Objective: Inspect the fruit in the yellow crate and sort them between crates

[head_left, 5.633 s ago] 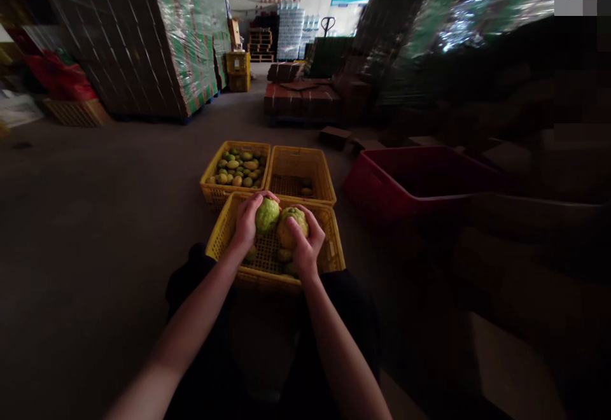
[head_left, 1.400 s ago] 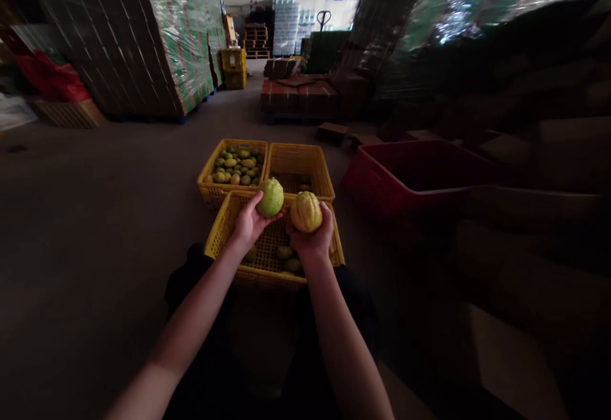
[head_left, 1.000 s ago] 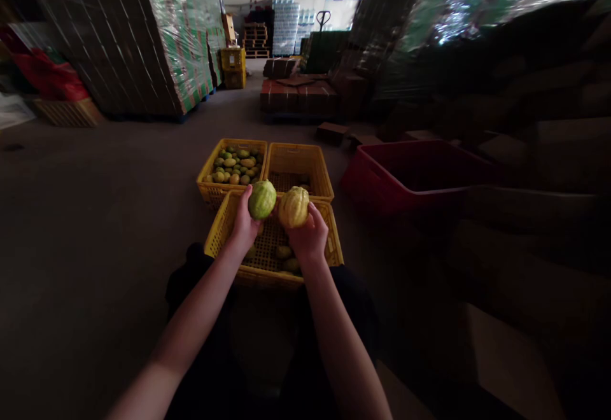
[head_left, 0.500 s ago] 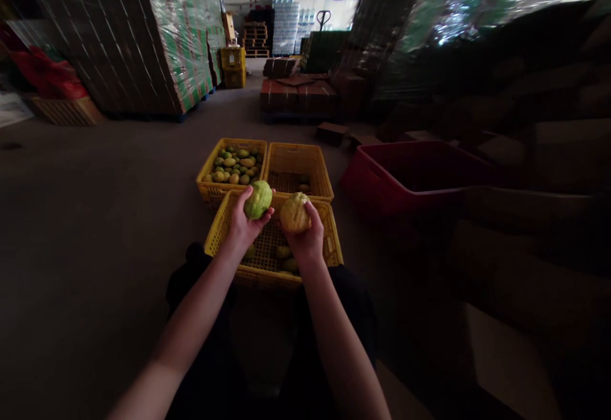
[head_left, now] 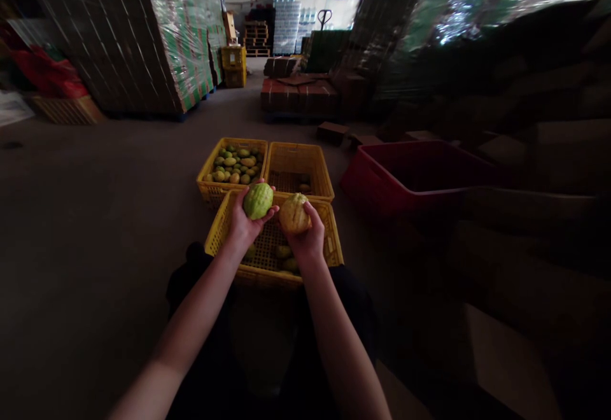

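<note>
My left hand [head_left: 244, 219] cups a green, bumpy ribbed fruit [head_left: 258, 201], guava-like in look, with the thumb on its near left side and the fingers beneath. A yellowish ribbed fruit [head_left: 294, 214] of similar size rests in my right hand [head_left: 309, 235], gripped by the thumb from the right. The two fruits are held side by side, slightly apart, above the near yellow crate [head_left: 267, 273]. Inside that crate lie a few green-yellow fruits [head_left: 285, 256], partly hidden by my right hand and wrist.
Beyond it stand a yellow crate [head_left: 203, 181] with many fruits and another yellow crate [head_left: 305, 148] with a few at its bottom. A large red bin [head_left: 382, 181] is at the right. Wrapped pallet stacks [head_left: 181, 38] and flat cartons [head_left: 298, 95] stand farther back.
The green fruit has turned a little in my left hand, whose fingers have loosened and opened slightly beneath it. The yellowish fruit and my right hand have barely moved.
</note>
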The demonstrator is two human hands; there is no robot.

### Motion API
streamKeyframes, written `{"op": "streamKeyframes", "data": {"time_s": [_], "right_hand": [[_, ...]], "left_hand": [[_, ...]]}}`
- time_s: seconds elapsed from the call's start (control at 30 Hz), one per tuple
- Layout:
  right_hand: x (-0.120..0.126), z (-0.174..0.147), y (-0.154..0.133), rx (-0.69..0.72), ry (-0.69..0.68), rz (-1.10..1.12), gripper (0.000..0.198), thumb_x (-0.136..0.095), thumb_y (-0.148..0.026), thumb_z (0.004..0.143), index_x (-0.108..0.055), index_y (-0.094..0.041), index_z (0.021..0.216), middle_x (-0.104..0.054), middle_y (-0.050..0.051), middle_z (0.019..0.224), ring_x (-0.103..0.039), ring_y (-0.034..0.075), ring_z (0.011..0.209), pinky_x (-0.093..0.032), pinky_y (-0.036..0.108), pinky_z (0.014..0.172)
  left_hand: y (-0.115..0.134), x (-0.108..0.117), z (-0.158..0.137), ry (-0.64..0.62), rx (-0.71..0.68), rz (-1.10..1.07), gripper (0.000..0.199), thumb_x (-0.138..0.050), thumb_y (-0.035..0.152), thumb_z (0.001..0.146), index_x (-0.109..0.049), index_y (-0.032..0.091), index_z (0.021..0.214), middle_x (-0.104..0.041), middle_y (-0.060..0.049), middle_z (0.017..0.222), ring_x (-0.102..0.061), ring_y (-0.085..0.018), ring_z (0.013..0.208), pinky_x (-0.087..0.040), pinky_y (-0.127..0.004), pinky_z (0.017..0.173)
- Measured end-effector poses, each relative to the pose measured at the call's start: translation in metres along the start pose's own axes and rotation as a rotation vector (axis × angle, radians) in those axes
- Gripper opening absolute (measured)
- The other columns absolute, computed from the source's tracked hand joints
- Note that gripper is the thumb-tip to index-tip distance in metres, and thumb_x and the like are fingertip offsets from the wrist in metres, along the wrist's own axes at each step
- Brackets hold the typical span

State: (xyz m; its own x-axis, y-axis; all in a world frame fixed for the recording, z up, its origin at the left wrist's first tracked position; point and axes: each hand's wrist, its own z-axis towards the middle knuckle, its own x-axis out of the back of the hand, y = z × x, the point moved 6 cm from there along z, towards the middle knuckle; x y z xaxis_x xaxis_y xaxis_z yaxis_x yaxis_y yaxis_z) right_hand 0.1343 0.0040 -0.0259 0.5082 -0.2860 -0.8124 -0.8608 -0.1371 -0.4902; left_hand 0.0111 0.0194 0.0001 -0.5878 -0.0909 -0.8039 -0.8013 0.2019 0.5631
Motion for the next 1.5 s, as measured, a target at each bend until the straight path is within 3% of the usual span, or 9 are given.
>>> {"op": "streamKeyframes", "data": {"time_s": [0.23,0.33,0.53,0.7,0.97,1.13,1.37,1.5], "right_hand": [[0.003,0.004,0.000,0.045,-0.030,-0.034,0.010,-0.067,-0.026,0.074,-0.068,-0.022,0.083,-0.071,-0.003,0.073,-0.066,0.013,0.063,-0.059,0.028,0.065],[0.002,0.002,0.000,0.057,-0.018,-0.042,0.010,-0.067,-0.027,0.073,-0.067,-0.022,0.082,-0.070,-0.004,0.070,-0.065,0.012,0.061,-0.059,0.027,0.064],[0.000,-0.002,-0.002,0.042,-0.001,-0.030,0.012,-0.064,-0.029,0.074,-0.068,-0.021,0.083,-0.071,-0.003,0.069,-0.066,0.013,0.058,-0.059,0.027,0.061],[0.002,0.002,-0.002,0.063,-0.008,0.018,0.012,-0.066,-0.029,0.073,-0.068,-0.019,0.080,-0.072,-0.002,0.069,-0.067,0.014,0.058,-0.058,0.025,0.057],[0.006,0.009,0.000,0.063,0.053,0.021,0.013,-0.062,-0.028,0.079,-0.070,-0.018,0.081,-0.074,-0.001,0.070,-0.069,0.014,0.059,-0.058,0.024,0.059],[0.011,0.011,0.003,0.011,0.092,0.002,0.017,-0.057,-0.031,0.082,-0.069,-0.020,0.080,-0.073,-0.001,0.065,-0.066,0.016,0.054,-0.062,0.031,0.061],[0.014,0.014,0.003,0.018,0.039,-0.007,0.012,-0.064,-0.033,0.076,-0.066,-0.021,0.076,-0.071,-0.002,0.064,-0.066,0.016,0.053,-0.058,0.027,0.051],[0.013,0.011,0.004,0.003,0.076,-0.003,0.011,-0.063,-0.030,0.076,-0.067,-0.020,0.074,-0.070,-0.002,0.061,-0.065,0.014,0.051,-0.055,0.024,0.048]], "left_hand": [[0.005,-0.002,-0.007,-0.014,-0.052,-0.092,0.041,-0.048,0.048,0.088,-0.071,0.017,0.100,-0.071,-0.009,0.086,-0.050,-0.008,0.047,-0.039,-0.019,0.037],[0.004,-0.001,-0.007,-0.002,0.006,-0.144,0.038,-0.052,0.048,0.086,-0.071,0.016,0.095,-0.070,-0.009,0.084,-0.049,-0.007,0.048,-0.040,-0.017,0.038],[-0.004,0.007,-0.002,0.067,0.074,-0.255,0.041,-0.042,0.042,0.090,-0.068,0.013,0.101,-0.071,-0.011,0.086,-0.065,-0.016,0.066,-0.053,-0.022,0.052],[-0.009,0.008,0.005,0.093,0.069,-0.293,0.051,-0.031,0.043,0.092,-0.066,0.010,0.108,-0.071,-0.014,0.089,-0.064,-0.018,0.062,-0.053,-0.026,0.050],[-0.004,0.001,0.006,0.084,0.010,-0.199,0.034,-0.039,0.027,0.095,-0.064,0.015,0.114,-0.073,-0.008,0.092,-0.071,-0.022,0.083,-0.059,-0.030,0.066],[-0.006,0.002,0.003,0.100,0.043,-0.245,0.035,-0.050,0.039,0.092,-0.064,0.015,0.114,-0.073,-0.009,0.088,-0.071,-0.022,0.084,-0.060,-0.029,0.066],[-0.004,0.004,0.005,0.104,0.021,-0.176,0.022,-0.052,0.033,0.093,-0.065,0.016,0.100,-0.073,-0.005,0.085,-0.071,-0.019,0.079,-0.059,-0.028,0.067],[-0.006,0.005,0.007,0.111,-0.036,-0.151,0.019,-0.057,0.027,0.089,-0.066,0.017,0.103,-0.073,-0.004,0.086,-0.071,-0.018,0.079,-0.058,-0.029,0.073]]}}
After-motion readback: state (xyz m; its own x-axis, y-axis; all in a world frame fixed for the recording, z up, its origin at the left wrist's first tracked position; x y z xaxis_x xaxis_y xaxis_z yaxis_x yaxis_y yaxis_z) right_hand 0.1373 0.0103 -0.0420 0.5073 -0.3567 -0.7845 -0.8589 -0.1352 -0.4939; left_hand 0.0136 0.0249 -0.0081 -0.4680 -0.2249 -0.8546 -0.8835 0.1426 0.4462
